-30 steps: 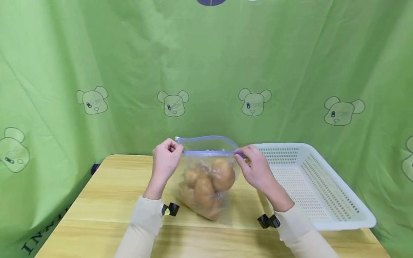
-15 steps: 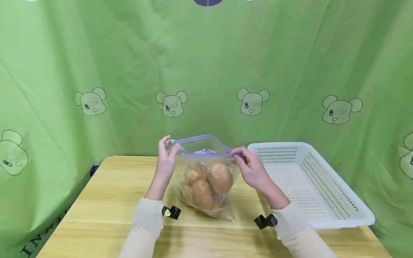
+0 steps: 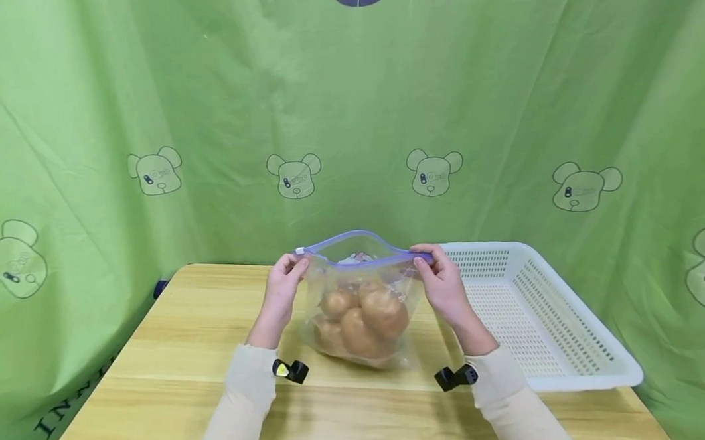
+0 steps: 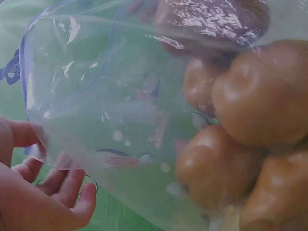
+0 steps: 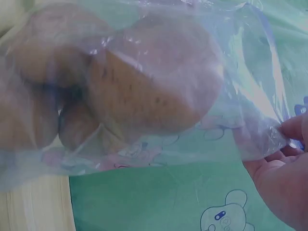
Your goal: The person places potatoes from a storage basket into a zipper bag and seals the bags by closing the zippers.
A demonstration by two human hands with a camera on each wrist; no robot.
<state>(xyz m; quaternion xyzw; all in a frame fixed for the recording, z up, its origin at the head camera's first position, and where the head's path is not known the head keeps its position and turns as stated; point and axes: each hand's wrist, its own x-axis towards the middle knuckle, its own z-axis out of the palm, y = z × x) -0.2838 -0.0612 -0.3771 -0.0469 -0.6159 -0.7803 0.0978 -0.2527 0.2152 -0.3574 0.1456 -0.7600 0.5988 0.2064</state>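
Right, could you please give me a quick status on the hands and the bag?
Left hand and right hand pinch the zip-top bag at its top corners. Potatoes inside, mouth open. White basket right of it, nothing obstructing.

Left hand [image 3: 281, 287], right hand [image 3: 443, 283] raised, apart, fingers pinching, forearms converging.

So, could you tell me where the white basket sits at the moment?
In the head view the white basket sits on the table's right end, just right of the right hand gripping the bag of potatoes.
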